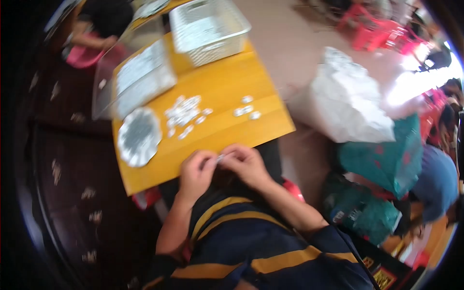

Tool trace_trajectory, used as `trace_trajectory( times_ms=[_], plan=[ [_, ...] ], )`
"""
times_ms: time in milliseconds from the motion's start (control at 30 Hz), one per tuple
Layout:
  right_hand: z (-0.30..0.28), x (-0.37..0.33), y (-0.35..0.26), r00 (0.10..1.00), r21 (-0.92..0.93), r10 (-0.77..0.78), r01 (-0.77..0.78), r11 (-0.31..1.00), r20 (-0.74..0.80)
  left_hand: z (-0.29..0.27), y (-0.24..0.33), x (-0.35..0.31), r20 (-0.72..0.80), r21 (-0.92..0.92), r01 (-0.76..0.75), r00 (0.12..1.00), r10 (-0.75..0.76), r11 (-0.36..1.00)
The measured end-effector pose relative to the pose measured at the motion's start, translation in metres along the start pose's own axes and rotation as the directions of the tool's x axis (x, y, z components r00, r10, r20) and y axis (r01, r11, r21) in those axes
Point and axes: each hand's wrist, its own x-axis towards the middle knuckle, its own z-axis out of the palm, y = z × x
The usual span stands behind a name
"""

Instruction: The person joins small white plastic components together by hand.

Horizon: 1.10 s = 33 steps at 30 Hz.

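Just past the table's near edge, my left hand and my right hand meet, both closed in a pinch. Between their fingertips is a small whitish piece, mostly hidden and too small to name. A loose pile of small white pieces lies in the middle of the yellow table. Several more white pieces sit apart to its right. Left of the pile rests a round white dish with a crinkled rim, holding a grey mass of small bits.
A white plastic basket and a clear-covered tray stand at the table's far side. On the right are a large white sack and green bags. Dark drawers line the left. Another person's arm reaches into a pink basin.
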Motion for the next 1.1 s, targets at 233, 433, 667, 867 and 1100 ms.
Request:
trace_trajectory(
  times_ms=[233, 433, 667, 867, 1100],
  plan=[
    [0.008, -0.002, -0.004, 0.995, 0.171, 0.102, -0.104, 0.98, 0.024, -0.005, 0.008, -0.011, -0.038, -0.087, 0.105, 0.993, -0.109, 0.991],
    [0.01, -0.003, 0.003, 0.996, 0.136, 0.092, -0.091, 0.987, 0.0, -0.006, 0.006, -0.011, -0.043, -0.143, 0.129, 0.99, -0.137, 0.981],
    [0.011, -0.003, -0.002, 0.994, 0.185, 0.109, -0.111, 0.977, 0.024, -0.004, 0.006, -0.01, -0.033, -0.112, 0.107, 0.993, -0.111, 0.988],
    [0.009, -0.006, -0.005, 0.995, 0.165, 0.099, -0.101, 0.981, 0.023, 0.0, 0.014, -0.008, -0.053, -0.044, 0.097, 0.994, -0.099, 0.994],
    [0.011, -0.007, 0.0, 0.996, 0.114, 0.085, -0.082, 0.99, -0.025, 0.002, 0.013, -0.008, -0.066, -0.003, 0.066, 0.996, -0.066, 0.998]
  ],
)
